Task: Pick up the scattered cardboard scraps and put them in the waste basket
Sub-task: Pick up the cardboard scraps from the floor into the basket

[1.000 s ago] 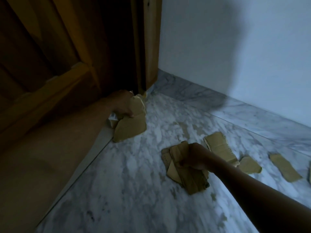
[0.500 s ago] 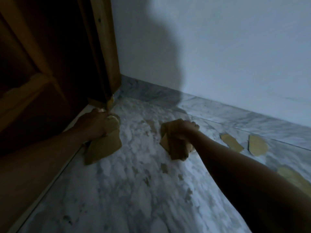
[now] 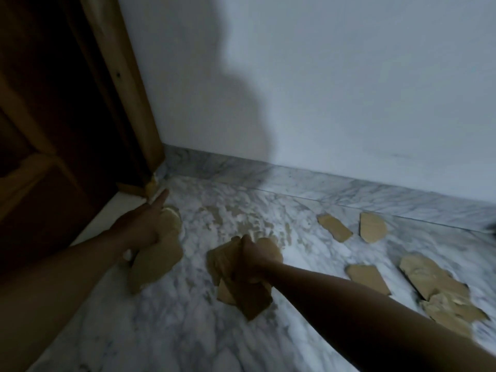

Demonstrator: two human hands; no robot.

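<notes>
My left hand (image 3: pixel 143 224) grips a bundle of brown cardboard scraps (image 3: pixel 158 259) near the door's foot, with its index finger stretched toward a small scrap (image 3: pixel 150 186) wedged at the door frame's base. My right hand (image 3: pixel 253 257) holds a second bundle of scraps (image 3: pixel 241 294) above the marble floor. Several loose scraps lie on the floor to the right: two near the skirting (image 3: pixel 334 227) (image 3: pixel 373 227), one closer (image 3: pixel 369 279), and a bigger torn pile (image 3: pixel 440 288) at the right edge. No waste basket is in view.
A dark wooden door (image 3: pixel 53 130) and its frame (image 3: pixel 126 84) fill the left side. A white wall (image 3: pixel 322 76) with a marble skirting (image 3: pixel 295 181) closes the back. The floor (image 3: pixel 188 331) is grey-white marble.
The view has swung right and more loose scraps have come into sight. My left index finger has straightened out toward the door frame's base. Both hands keep their bundles.
</notes>
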